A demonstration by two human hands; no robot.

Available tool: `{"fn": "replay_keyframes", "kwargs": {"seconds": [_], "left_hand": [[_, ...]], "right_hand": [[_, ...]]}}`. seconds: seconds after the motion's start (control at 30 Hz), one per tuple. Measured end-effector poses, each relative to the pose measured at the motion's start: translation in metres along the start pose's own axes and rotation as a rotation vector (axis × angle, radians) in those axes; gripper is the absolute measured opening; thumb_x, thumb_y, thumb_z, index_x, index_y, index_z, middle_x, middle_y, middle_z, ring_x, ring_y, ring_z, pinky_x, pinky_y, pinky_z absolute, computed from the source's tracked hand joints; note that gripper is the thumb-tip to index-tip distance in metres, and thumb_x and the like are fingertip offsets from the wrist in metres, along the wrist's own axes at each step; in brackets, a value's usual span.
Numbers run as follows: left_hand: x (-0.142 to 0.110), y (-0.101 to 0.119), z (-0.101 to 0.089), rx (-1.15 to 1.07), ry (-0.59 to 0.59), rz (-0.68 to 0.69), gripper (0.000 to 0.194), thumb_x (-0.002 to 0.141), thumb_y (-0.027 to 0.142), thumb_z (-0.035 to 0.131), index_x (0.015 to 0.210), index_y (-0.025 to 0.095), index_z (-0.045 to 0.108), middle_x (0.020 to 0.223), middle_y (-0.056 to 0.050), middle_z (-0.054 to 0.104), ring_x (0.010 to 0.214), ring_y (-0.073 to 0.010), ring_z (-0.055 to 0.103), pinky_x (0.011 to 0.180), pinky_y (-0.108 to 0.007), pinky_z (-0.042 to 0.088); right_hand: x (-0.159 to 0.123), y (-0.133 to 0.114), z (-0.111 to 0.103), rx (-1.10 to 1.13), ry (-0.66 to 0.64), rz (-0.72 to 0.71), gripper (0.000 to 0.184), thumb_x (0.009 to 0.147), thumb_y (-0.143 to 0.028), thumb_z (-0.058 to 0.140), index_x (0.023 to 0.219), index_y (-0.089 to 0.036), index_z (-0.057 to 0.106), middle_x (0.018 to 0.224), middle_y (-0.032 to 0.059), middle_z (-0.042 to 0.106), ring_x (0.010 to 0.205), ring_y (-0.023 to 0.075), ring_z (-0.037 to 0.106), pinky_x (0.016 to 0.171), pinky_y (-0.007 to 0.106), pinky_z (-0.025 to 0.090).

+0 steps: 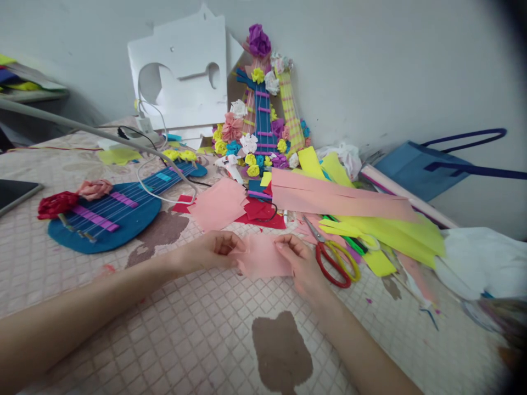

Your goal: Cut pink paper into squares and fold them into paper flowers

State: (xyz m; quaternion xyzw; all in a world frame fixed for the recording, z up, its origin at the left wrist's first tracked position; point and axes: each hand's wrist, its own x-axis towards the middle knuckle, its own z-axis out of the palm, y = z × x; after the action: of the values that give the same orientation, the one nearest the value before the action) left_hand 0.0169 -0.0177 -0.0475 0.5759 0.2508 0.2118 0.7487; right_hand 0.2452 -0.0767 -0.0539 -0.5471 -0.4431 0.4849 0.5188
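Note:
A small piece of pink crepe paper (265, 258) is stretched between my two hands, just above the table. My left hand (216, 249) pinches its left edge, where the paper looks slightly curled. At the opposite edge, the thumb and fingers of my right hand (297, 260) are closed on it. Beyond my left hand lies a stack of cut pink paper pieces (218, 204), with red paper pieces (263, 211) beside it. Scissors (335, 263) with red and yellow handles lie to the right of my right hand.
A blue paper guitar (107, 219) with paper flowers lies at left. Decorated guitars (263, 120) lean against the wall, near a glue gun (230, 164). Pink crepe strips (341, 197), yellow crepe paper (395, 236) and a blue bag (424, 170) are at right. A white cable (123, 140) crosses the left side.

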Motion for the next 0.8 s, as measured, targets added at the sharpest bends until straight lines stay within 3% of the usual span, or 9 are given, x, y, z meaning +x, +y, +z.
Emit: {"fn": "replay_keyframes", "kwargs": {"seconds": [0.17, 0.37, 0.47, 0.6, 0.73, 0.8], "left_hand": [[0.002, 0.003, -0.007, 0.092, 0.182, 0.003, 0.021, 0.073, 0.029, 0.071, 0.082, 0.013, 0.061, 0.078, 0.000, 0.062, 0.072, -0.0100, 0.056, 0.070, -0.024, 0.045], [0.002, 0.007, -0.013, 0.130, 0.175, -0.022, 0.022, 0.072, 0.031, 0.071, 0.082, 0.013, 0.063, 0.081, -0.001, 0.062, 0.074, -0.0106, 0.056, 0.071, -0.024, 0.044], [0.002, 0.009, -0.013, 0.172, 0.145, -0.015, 0.023, 0.074, 0.034, 0.069, 0.084, 0.013, 0.064, 0.082, -0.002, 0.063, 0.075, -0.0117, 0.056, 0.071, -0.025, 0.045], [0.003, 0.008, -0.013, 0.211, 0.129, 0.016, 0.028, 0.075, 0.038, 0.068, 0.084, 0.012, 0.063, 0.082, -0.003, 0.064, 0.075, -0.0122, 0.056, 0.072, -0.026, 0.045], [0.005, 0.001, -0.012, 0.228, 0.123, 0.077, 0.029, 0.076, 0.039, 0.067, 0.081, 0.012, 0.060, 0.079, -0.003, 0.062, 0.072, -0.0121, 0.056, 0.067, -0.025, 0.046], [0.005, 0.000, -0.010, 0.294, 0.190, 0.121, 0.028, 0.079, 0.038, 0.063, 0.087, 0.012, 0.059, 0.083, -0.005, 0.062, 0.075, -0.0137, 0.058, 0.068, -0.027, 0.047]], "right_hand": [[-0.001, -0.003, -0.013, -0.177, -0.209, -0.038, 0.015, 0.084, -0.028, 0.048, 0.089, -0.022, 0.061, 0.081, -0.0013, 0.054, 0.070, 0.0131, 0.046, 0.063, 0.025, 0.034], [-0.002, -0.012, -0.024, -0.346, -0.433, -0.092, 0.036, 0.073, -0.007, 0.038, 0.098, -0.023, 0.059, 0.091, -0.0004, 0.058, 0.075, 0.0133, 0.053, 0.066, 0.026, 0.041], [-0.002, -0.012, -0.024, -0.521, -0.402, -0.198, 0.037, 0.075, -0.007, 0.040, 0.102, -0.023, 0.059, 0.097, 0.0010, 0.060, 0.076, 0.0139, 0.054, 0.066, 0.027, 0.043], [-0.004, -0.005, -0.022, -0.704, -0.348, -0.442, 0.035, 0.078, -0.006, 0.045, 0.105, -0.023, 0.058, 0.101, 0.0035, 0.062, 0.082, 0.0158, 0.057, 0.070, 0.029, 0.044], [-0.005, -0.002, -0.018, -0.799, -0.246, -0.674, 0.025, 0.080, -0.006, 0.047, 0.093, -0.023, 0.059, 0.102, 0.0068, 0.055, 0.094, 0.0196, 0.055, 0.076, 0.032, 0.046], [-0.006, -0.004, -0.016, -0.855, -0.192, -0.750, 0.018, 0.081, -0.008, 0.049, 0.086, -0.022, 0.059, 0.111, 0.0090, 0.051, 0.102, 0.0227, 0.052, 0.082, 0.037, 0.045]]}}
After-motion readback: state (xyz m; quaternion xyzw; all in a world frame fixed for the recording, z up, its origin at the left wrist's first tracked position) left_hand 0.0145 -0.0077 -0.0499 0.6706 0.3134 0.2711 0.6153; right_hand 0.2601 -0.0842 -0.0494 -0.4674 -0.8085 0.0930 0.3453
